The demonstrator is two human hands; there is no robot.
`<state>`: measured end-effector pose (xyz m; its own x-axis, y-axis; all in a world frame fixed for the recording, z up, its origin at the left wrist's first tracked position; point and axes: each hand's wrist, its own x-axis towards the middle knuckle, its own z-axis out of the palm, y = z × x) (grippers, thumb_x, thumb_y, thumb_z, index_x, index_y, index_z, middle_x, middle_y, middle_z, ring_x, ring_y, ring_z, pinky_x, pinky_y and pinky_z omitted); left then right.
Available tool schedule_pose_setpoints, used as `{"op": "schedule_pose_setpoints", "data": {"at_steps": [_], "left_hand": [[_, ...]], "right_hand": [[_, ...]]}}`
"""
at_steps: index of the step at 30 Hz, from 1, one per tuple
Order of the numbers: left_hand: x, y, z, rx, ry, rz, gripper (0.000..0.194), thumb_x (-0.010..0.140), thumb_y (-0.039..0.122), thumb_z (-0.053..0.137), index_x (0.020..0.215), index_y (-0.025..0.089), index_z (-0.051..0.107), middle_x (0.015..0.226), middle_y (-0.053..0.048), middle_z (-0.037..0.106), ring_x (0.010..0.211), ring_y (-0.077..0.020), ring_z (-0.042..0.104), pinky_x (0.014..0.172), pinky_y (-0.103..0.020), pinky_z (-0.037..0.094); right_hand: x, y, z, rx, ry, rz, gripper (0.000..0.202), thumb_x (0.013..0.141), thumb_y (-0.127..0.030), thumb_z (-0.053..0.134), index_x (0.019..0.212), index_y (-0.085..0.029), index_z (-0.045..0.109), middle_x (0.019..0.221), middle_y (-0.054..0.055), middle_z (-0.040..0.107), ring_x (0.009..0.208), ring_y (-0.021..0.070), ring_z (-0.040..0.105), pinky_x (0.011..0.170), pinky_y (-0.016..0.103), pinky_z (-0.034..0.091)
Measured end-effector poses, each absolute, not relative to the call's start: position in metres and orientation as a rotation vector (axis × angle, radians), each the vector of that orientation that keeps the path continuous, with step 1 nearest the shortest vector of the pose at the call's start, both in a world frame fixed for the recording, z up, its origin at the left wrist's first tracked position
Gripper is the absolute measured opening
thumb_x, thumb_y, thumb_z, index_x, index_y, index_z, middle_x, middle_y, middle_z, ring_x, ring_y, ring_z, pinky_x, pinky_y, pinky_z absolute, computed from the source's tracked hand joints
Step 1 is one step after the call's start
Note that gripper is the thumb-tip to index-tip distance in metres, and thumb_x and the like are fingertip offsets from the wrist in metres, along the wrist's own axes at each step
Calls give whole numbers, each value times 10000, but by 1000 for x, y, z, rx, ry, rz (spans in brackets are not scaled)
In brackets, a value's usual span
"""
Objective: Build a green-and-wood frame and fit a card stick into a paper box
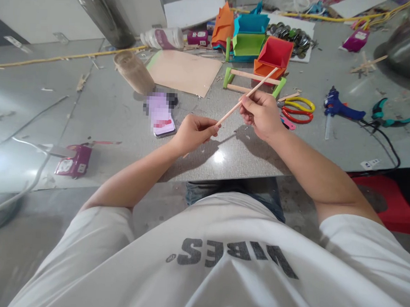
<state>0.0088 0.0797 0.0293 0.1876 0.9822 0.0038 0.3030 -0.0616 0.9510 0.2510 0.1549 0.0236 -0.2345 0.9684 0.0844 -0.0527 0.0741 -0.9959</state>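
A thin pale wooden stick (230, 112) slants up to the right above the table, held at two places. My left hand (196, 134) pinches its lower end, while my right hand (260, 114) grips it further up; its far tip sticks out beyond. Behind my right hand lies a small frame (241, 74) of wooden sticks with green ends. Red-and-yellow-handled scissors (298, 110) rest just right of that hand, beside a small pink item (288, 123). A phone (162, 114), partly blurred out, lies left of my left hand.
Folded paper boxes (248, 45) in several colours stand at the back. A blue glue gun (343, 106) and teal pliers (389, 115) lie right. A brown sheet (185, 72), a cylindrical container (133, 72) and a dark bottle (104, 15) are at left, a purple box (74, 161) nearer.
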Motion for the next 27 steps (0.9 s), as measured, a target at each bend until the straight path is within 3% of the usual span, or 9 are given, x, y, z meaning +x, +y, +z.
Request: {"op": "schedule_pose_setpoints", "data": {"at_steps": [8, 14, 19, 27], "left_hand": [[15, 77, 30, 1540, 1251, 968, 239, 958, 361, 836, 982, 146, 938, 748, -53, 792, 580, -103, 564, 547, -229, 457], [18, 77, 36, 1338, 1102, 945, 215, 925, 324, 911, 814, 153, 843, 695, -14, 710, 570, -77, 544, 552, -202, 473], [20, 78, 37, 1127, 1086, 931, 132, 949, 220, 926, 880, 136, 851, 734, -8, 732, 551, -59, 558, 531, -175, 484], [11, 82, 33, 1102, 1054, 836, 125, 878, 213, 963, 929, 127, 888, 783, -54, 813, 598, -108, 687, 545, -196, 578]], "right_hand": [[246, 152, 18, -987, -1349, 1356, 584, 981, -671, 1024, 877, -251, 632, 784, -22, 716, 678, 119, 712, 652, 255, 675], [253, 157, 17, -962, -1377, 1411, 539, 993, -618, 1033, 919, -243, 654, 829, -9, 761, 740, 134, 782, 696, 246, 716], [254, 159, 14, -923, -1402, 1389, 575, 974, -681, 1028, 928, -256, 643, 833, -19, 767, 758, 135, 789, 711, 251, 726], [252, 161, 8, -833, -1449, 1368, 625, 946, -760, 1016, 935, -270, 628, 867, -17, 763, 740, 140, 771, 690, 281, 711]]}}
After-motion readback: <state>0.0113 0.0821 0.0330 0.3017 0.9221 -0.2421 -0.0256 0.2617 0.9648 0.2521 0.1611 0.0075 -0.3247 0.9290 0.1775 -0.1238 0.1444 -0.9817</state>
